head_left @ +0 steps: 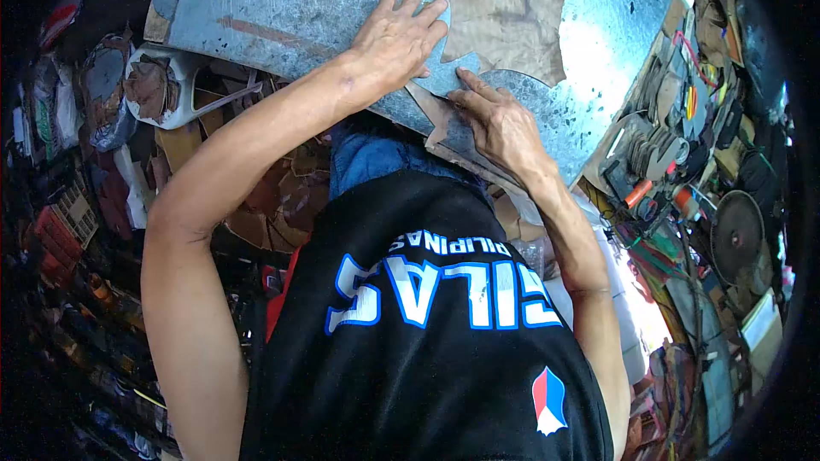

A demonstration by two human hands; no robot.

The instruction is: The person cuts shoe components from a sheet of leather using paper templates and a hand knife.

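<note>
My left hand (400, 38) lies on a pale blue flat piece shaped like a pattern (444, 77), its fingers stretched out and slightly apart. Beside it, my right hand (502, 124) rests at the lower edge of that piece, fingers bent and drawn together; anything between them is too small to make out. A brown sheet that looks like leather (508, 30), with curved cut edges, spreads out beyond both hands. The pale piece lies against its near edge. A narrow brown strip (433, 111) pokes out toward me below the hands. All of this lies on a scuffed metal-topped table (299, 8).
A white plastic chair (179, 90) with brown scraps stands left of the table. At the right are a coil of flat material (653, 154), an orange-handled item (638, 194) and a round dark disc (736, 235). Brown scraps (286, 205) lie below the table edge.
</note>
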